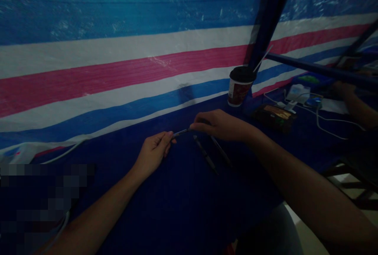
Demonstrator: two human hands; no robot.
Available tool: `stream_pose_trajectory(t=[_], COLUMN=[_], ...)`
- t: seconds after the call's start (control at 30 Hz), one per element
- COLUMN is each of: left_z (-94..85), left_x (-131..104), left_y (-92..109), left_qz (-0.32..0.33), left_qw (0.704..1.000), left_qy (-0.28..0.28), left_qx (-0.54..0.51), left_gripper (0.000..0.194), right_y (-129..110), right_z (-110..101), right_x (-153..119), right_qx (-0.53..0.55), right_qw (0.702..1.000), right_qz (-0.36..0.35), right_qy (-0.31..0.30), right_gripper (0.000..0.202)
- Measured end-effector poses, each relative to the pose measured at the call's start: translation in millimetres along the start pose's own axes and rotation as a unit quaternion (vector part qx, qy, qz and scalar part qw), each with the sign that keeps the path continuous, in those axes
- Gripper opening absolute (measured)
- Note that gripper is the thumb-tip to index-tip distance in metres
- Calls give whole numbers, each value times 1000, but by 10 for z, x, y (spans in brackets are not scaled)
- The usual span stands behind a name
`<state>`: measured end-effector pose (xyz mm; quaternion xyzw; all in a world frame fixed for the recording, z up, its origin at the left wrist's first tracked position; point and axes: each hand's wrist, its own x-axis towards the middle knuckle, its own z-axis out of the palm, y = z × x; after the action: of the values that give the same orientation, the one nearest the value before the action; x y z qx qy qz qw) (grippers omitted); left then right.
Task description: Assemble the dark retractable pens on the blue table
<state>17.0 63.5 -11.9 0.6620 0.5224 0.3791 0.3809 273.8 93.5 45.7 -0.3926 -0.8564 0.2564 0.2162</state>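
Observation:
Between my two hands is a thin pen [180, 133], held nearly level above the dark blue table [165, 204]. My left hand [154, 149] is closed, pinching the pen's left part between thumb and fingers. At its right end, the fingertips of my right hand [214, 124] are closed in a pinch; whether a separate small part is between them is too dark to tell. Below my right hand, a pen [205, 154] lies slanted on the table. Beside it lies a second dark pen [221, 151], its upper end close under my right hand.
A lidded paper cup [240, 86] with a straw stands at the back by a blue post [267, 23]. Right of it are a dark packet [274, 117] and white cables [319, 119]. Another person's arm [358, 103] reaches in at far right. Striped sheeting [118, 66] hangs behind.

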Motion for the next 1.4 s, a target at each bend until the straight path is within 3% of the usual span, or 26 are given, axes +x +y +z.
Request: stream_pose_trajectory(t=[0.07, 0.13, 0.23, 0.33, 0.43, 0.5, 0.67, 0.77, 0.93, 1.4], left_z=[-3, -2, 4, 8, 9, 8, 14, 17, 5, 31], left_x=[2, 5, 6, 3, 3, 6, 10, 11, 12, 35], left_y=[-16, -28, -19, 12, 21, 11, -11, -7, 1, -40], left_qz=[-6, -9, -5, 1, -4, -6, -8, -12, -5, 32], left_qw=[1000, 1000, 1000, 1000, 1000, 1000, 1000, 1000, 1000, 999], left_qy=[0, 0, 2, 2, 5, 6, 9, 11, 4, 11], left_qx=[2, 3, 5, 10, 9, 4, -1, -2, 0, -8], left_gripper=[53, 52, 51, 50, 50, 51, 52, 51, 47, 31], right_y=[-12, -20, -28, -21, -8, -14, -38, 1, 62, 100], right_z=[-9, -14, -15, -15, -18, -25, -40, -28, -23, -41], right_x=[-1, -1, -5, -14, -19, -21, -19, -14, 2, 59], right_qx=[-12, -18, 19, -2, -17, 9, -1, 29, 156, 249], right_qw=[1000, 1000, 1000, 999, 1000, 1000, 998, 999, 983, 949], right_qz=[14, 8, 1, 28, 11, 7, 48, 16, -16, 4], right_qy=[-22, -18, 8, -19, -10, 3, -33, 10, 96, 196], right_gripper=[22, 11, 38, 28, 19, 41, 25, 11, 16, 27])
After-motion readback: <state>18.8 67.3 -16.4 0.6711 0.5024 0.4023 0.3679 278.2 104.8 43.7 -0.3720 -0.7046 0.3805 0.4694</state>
